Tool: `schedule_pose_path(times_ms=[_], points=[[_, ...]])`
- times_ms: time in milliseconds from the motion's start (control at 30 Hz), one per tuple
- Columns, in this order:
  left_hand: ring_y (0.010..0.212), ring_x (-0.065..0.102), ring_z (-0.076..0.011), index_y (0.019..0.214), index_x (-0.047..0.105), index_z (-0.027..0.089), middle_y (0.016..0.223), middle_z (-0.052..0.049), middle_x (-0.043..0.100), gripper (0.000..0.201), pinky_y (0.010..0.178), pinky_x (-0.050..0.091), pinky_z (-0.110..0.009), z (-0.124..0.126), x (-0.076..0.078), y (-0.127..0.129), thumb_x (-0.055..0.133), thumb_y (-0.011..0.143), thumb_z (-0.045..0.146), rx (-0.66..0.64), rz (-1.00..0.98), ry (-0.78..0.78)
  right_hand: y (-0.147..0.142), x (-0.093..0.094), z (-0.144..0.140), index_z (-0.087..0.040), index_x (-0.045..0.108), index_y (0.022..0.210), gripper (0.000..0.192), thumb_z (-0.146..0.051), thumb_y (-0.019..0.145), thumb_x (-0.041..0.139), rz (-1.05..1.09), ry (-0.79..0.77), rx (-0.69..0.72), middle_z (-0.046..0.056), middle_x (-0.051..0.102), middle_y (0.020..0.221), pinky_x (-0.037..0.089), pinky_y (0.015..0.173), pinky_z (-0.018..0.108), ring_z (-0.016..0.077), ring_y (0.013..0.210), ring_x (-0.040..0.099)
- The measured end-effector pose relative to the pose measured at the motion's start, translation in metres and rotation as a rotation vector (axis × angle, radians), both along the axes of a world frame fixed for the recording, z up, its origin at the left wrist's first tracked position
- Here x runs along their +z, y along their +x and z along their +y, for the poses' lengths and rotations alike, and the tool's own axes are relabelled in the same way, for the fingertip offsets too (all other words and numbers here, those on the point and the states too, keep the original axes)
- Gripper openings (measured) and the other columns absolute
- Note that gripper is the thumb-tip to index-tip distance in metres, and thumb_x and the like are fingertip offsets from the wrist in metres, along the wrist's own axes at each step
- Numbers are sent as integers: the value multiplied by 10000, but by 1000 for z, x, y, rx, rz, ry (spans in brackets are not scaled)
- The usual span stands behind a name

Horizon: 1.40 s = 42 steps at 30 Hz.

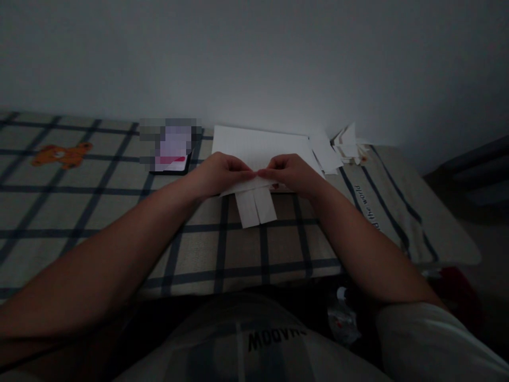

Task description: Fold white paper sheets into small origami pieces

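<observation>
Both of my hands meet over the near edge of a stack of white lined paper [258, 139]. My left hand [222, 172] and my right hand [292, 172] pinch a folded white paper [255, 206] between thumbs and fingertips. Its upper part spreads sideways under the fingers. Two flaps hang toward me, with a narrow slit between them. The fingers partly hide the folds at the top.
A phone [174, 146] with a lit, blurred screen lies left of the paper stack. Loose paper strips [324, 151] and folded paper pieces [347, 142] lie at the right. The checked cloth [199, 254] bears an orange bear print [61, 155]. A plastic bottle [342, 318] stands below the edge.
</observation>
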<state>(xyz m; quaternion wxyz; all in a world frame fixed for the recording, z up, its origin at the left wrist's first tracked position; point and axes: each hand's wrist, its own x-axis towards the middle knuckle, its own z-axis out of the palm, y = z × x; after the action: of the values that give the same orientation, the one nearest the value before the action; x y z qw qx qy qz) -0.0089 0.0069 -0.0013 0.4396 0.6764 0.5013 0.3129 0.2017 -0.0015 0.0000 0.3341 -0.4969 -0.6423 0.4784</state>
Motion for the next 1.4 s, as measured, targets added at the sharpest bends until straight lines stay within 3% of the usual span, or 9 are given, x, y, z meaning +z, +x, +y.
schedule_pose_path(times_ms=[267, 367, 567, 733, 833, 1167, 1400], points=[[473, 455, -127, 625, 789, 213, 473, -6, 591, 136, 513, 348, -255, 0, 4, -1, 830, 696, 323, -25, 10, -53, 8, -2, 5, -173, 695, 696, 235, -382, 758, 782, -60, -46, 72, -12, 627, 612, 429, 543, 239, 96, 571, 553], [533, 510, -136, 615, 777, 209, 546, -20, 659, 127, 541, 371, -250, 2, 5, -1, 828, 677, 306, -30, -1, -37, 14, -1, 7, -176, 698, 692, 267, -416, 781, 775, -136, -47, 91, 1, 636, 611, 424, 541, 243, 103, 571, 562], [679, 593, -139, 816, 803, 181, 745, -29, 743, 224, 656, 450, -253, 7, 6, -8, 739, 775, 392, -109, 214, 46, 19, 3, 9, -176, 724, 786, 163, -320, 756, 793, -85, -120, 129, -2, 664, 666, 488, 624, 251, 109, 625, 593], [565, 512, -114, 801, 778, 179, 607, -3, 643, 194, 563, 388, -247, 5, 11, -9, 713, 801, 362, -88, 215, -16, 17, 8, 5, -167, 717, 768, 109, -265, 786, 761, -91, -110, 84, -8, 636, 628, 472, 628, 268, 106, 596, 550], [535, 476, -106, 775, 769, 176, 556, 10, 593, 182, 541, 368, -244, 4, 13, -8, 716, 795, 349, -102, 197, -54, 18, 10, 4, -166, 699, 730, 155, -290, 810, 745, -130, -111, 107, -9, 619, 619, 443, 623, 278, 103, 584, 530], [607, 546, -110, 769, 774, 170, 678, -1, 683, 154, 603, 411, -230, 7, 10, -9, 727, 781, 317, -114, 169, -13, 38, 9, 12, -188, 620, 641, 380, -478, 887, 635, -348, 24, 356, -26, 560, 579, 327, 582, 289, 101, 559, 436], [586, 523, -105, 772, 776, 173, 642, -1, 661, 173, 617, 422, -236, 10, 7, -11, 708, 802, 329, -137, 184, 6, 37, 1, 17, -190, 576, 636, 424, -521, 897, 616, -231, 12, 250, -15, 563, 591, 341, 579, 281, 99, 555, 446]])
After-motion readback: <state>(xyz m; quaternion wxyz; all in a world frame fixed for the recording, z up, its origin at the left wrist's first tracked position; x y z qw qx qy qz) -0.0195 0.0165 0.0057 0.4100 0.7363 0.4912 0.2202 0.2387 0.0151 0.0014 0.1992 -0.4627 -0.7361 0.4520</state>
